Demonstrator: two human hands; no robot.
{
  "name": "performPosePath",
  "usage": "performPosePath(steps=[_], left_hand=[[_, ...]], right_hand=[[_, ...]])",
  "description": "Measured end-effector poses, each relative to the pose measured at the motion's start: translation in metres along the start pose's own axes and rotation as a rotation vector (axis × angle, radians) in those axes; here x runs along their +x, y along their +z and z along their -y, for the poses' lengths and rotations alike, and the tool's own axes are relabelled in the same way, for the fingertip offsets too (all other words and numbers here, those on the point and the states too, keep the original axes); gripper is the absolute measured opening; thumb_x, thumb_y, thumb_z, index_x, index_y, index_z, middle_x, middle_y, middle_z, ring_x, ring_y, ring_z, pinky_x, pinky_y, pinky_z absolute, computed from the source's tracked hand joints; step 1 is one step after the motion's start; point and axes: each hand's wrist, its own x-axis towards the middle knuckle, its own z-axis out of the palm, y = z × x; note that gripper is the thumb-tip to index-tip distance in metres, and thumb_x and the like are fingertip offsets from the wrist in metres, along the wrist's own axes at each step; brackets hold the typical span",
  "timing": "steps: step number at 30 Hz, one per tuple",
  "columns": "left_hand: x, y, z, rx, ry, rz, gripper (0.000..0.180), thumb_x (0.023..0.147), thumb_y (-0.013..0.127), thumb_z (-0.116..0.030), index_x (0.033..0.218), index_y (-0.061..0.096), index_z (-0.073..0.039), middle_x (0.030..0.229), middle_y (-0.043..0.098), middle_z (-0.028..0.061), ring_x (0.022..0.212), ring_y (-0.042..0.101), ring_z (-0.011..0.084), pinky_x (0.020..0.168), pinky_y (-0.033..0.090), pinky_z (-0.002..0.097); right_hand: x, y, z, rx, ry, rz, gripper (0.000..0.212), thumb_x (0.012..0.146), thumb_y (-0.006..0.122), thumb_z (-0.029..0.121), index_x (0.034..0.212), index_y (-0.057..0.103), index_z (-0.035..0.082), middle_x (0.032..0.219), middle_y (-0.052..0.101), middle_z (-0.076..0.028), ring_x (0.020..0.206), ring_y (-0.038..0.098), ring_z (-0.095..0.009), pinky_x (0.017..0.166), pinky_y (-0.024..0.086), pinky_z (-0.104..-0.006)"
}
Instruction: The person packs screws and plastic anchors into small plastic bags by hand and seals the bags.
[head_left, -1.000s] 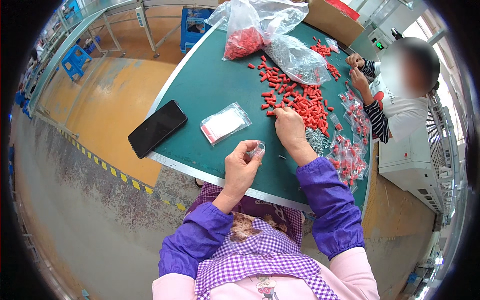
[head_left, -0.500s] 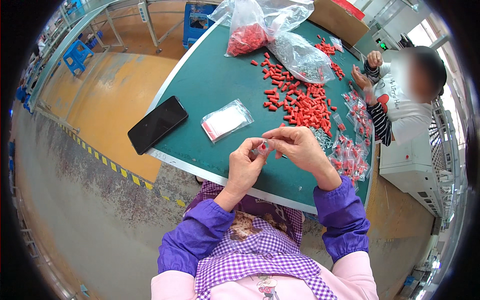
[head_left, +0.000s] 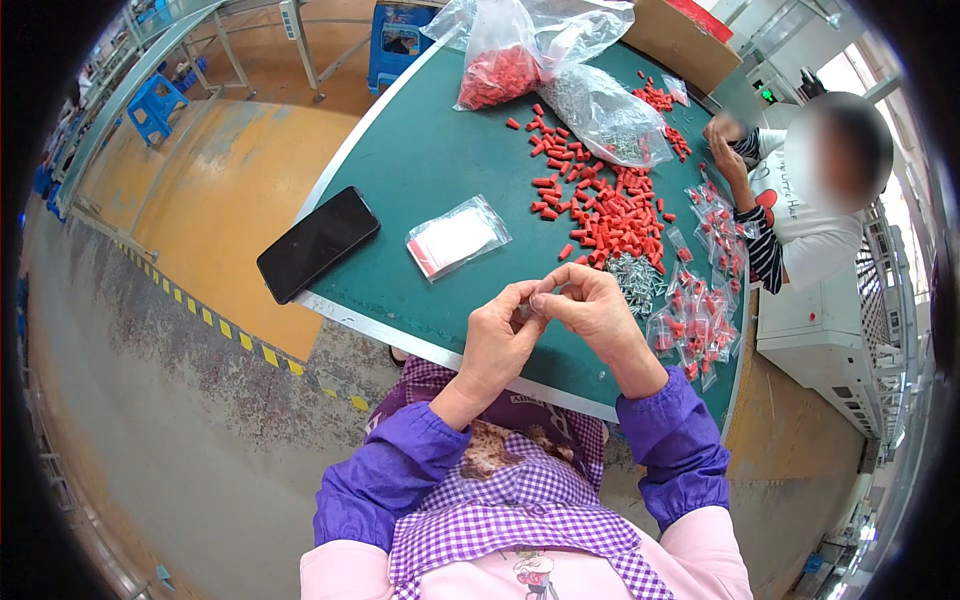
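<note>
My left hand (head_left: 500, 338) and my right hand (head_left: 598, 312) meet fingertip to fingertip above the near edge of the green table (head_left: 400, 322). Both are closed in a pinch on a small clear plastic bag (head_left: 526, 309), mostly hidden behind the fingers. Beyond my right hand lies a heap of red plastic caps (head_left: 612, 215), with a pile of small silver screws (head_left: 634, 280) at its near end. To the right of it are several filled small clear bags (head_left: 700, 315) holding red caps.
A black phone (head_left: 318, 244) and a clear bag with white cards (head_left: 458, 240) lie left. Large clear bags of red caps (head_left: 500, 78) and screws (head_left: 615, 115) stand far back beside a cardboard box (head_left: 675, 45). A co-worker (head_left: 800, 200) sits at the right edge.
My right hand has shifted slightly nearer and left, pressing against my left fingertips. The bag, with a red piece showing earlier, is now mostly covered. The co-worker's hands have drawn together.
</note>
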Motion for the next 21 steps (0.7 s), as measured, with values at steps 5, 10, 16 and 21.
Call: performPosePath(steps=[5, 10, 16, 21], left_hand=[[0.001, -0.004, 0.004, 0.108, 0.156, -0.038, 0.023, 0.087, 0.059, -0.003, 0.109, 0.06, 0.002, 0.098, 0.061, 0.0061, 0.077, 0.059, 0.0073, 0.062, 0.049, 0.0202], [-0.001, -0.006, -0.008, 0.08, 0.123, -0.001, 0.022, 0.089, 0.057, -0.006, 0.11, 0.061, -0.001, 0.109, 0.056, 0.0078, 0.078, 0.057, 0.0062, 0.059, 0.046, 0.018], [-0.006, -0.004, -0.018, -0.266, -0.12, 0.063, 0.02, 0.09, 0.057, -0.006, 0.108, 0.06, 0.0, 0.097, 0.062, 0.0064, 0.071, 0.057, 0.0062, 0.057, 0.046, 0.0174], [-0.004, -0.005, -0.022, -0.455, -0.236, 0.047, 0.007, 0.087, 0.061, -0.006, 0.088, 0.059, 0.0, 0.097, 0.064, 0.0095, 0.062, 0.06, 0.0094, 0.053, 0.049, 0.0194]], right_hand=[[-0.014, 0.001, 0.003, -0.218, -0.032, 0.085, 0.021, 0.084, 0.065, 0.013, 0.101, 0.066, 0.001, 0.069, 0.06, 0.002, 0.055, 0.047, -0.002, 0.049, 0.037, -0.0177], [-0.015, -0.011, -0.002, -0.003, -0.219, -0.196, 0.014, 0.087, 0.062, 0.012, 0.093, 0.064, 0.0, 0.068, 0.055, 0.004, 0.058, 0.048, -0.003, 0.05, 0.036, -0.0177], [-0.02, -0.009, -0.009, 0.122, -0.143, -0.097, 0.015, 0.085, 0.066, 0.012, 0.091, 0.063, -0.002, 0.077, 0.061, 0.0, 0.07, 0.054, -0.005, 0.062, 0.042, -0.0188], [-0.021, -0.015, -0.027, 0.252, -0.179, -0.078, 0.013, 0.084, 0.067, 0.01, 0.09, 0.064, -0.001, 0.081, 0.063, -0.003, 0.074, 0.056, -0.006, 0.067, 0.045, -0.0197]])
